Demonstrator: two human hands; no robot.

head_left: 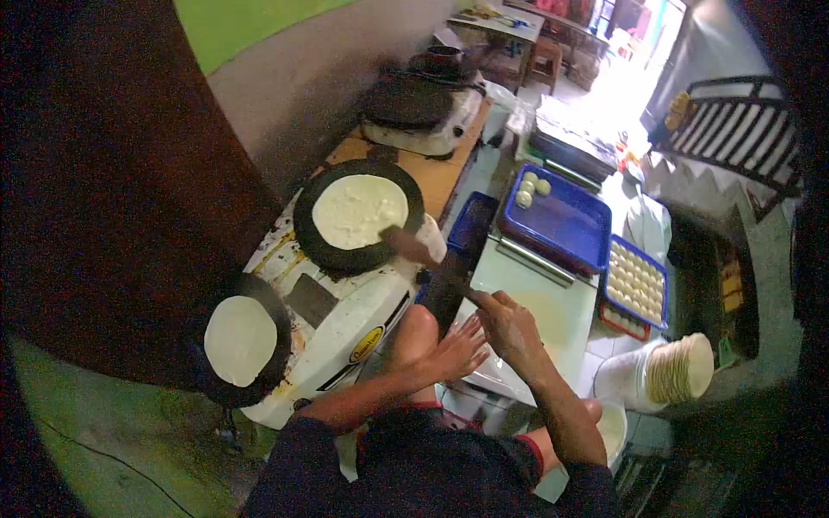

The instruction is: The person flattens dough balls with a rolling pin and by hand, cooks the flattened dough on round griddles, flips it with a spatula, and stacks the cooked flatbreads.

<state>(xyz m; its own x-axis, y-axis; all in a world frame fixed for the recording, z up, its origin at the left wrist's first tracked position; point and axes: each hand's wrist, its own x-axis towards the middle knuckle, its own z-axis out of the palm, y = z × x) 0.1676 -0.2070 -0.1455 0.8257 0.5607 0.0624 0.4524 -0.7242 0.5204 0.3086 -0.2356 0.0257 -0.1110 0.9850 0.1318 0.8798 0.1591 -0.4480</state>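
Note:
My right hand (pixel 511 330) is closed on the handle of a dark spatula (pixel 413 247), whose blade reaches the lower right edge of a pale flatbread (pixel 358 211) on a round black griddle (pixel 315 231). Beside it, my left hand (pixel 458 350) has its fingers spread, palm down, with nothing visible in it. Another griddle (pixel 275 373) at the left bears a second pale flatbread (pixel 241 340). Beneath and beyond my hands lies a whitish board (pixel 566 321) with a thin, pale round sheet on it.
A flat dark plate (pixel 311 300) rests on the white stove (pixel 345 332). To the right are a blue tray (pixel 566 211) with several dough balls, another tray (pixel 635 281) full of balls, and a stack of flatbreads (pixel 682 369). A further burner (pixel 414 129) stands beyond.

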